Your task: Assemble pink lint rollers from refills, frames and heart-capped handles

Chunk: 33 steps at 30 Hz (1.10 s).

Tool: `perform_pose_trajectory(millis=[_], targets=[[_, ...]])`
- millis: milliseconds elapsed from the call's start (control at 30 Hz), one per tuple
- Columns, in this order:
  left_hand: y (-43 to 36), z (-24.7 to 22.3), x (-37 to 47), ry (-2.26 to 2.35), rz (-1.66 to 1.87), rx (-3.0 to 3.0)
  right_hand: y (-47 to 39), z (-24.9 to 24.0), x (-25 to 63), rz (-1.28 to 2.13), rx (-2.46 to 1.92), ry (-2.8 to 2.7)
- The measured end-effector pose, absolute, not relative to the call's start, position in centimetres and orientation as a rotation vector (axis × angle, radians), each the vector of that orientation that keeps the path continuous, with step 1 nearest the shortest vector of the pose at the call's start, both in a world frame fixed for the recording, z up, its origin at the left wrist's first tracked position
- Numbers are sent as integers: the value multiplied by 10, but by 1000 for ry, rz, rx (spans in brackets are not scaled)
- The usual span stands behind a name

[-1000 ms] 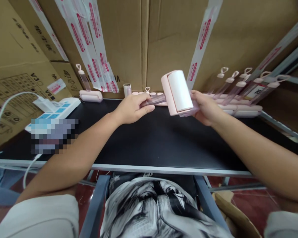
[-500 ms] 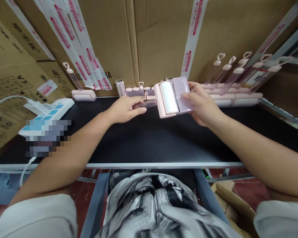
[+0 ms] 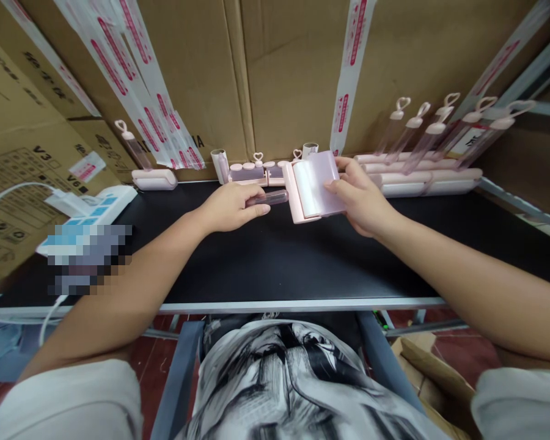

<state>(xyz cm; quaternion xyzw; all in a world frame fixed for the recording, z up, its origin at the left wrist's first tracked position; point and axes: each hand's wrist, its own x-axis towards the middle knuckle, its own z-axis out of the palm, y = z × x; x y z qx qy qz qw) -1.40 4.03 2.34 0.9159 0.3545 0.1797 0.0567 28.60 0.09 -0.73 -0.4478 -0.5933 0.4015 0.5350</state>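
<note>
A pink lint roller with a white roll [image 3: 305, 189] is held above the black table between my two hands. My left hand [image 3: 227, 205] is closed around its clear pink handle [image 3: 275, 197], whose end meets the pink frame [image 3: 296, 201]. On the right side, my right hand [image 3: 364, 198] pinches the translucent lilac cover [image 3: 326, 180], thumb on top. The cover overlaps part of the roll. Behind the roller stand small pink parts with lilac bodies [image 3: 247, 171] and two white rolls, one of them the left roll [image 3: 219, 165].
Several pink lint rollers with heart-ended handles [image 3: 433, 131] lie at the back right, and one pink roller [image 3: 154, 179] at the back left. A white power strip [image 3: 91, 214] with cables sits left. Taped cardboard boxes [image 3: 293, 79] wall the back of the black table [image 3: 279, 263].
My right hand has moved slightly left with the lilac cover, which now covers more of the white roll. My left hand still grips the handle.
</note>
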Motion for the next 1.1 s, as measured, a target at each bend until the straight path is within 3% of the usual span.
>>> perform_pose_trajectory(millis=[867,967,1100], targets=[[20,19,8,1229,420,2699,-17,-8,259,1318,-1135,-1145],[17,23,8,1395,692,2832,-11,-5,264,1443,-1065,-1068],[18,23,5,1418,1329,2875,-3,-3,271,1653,-962,-995]])
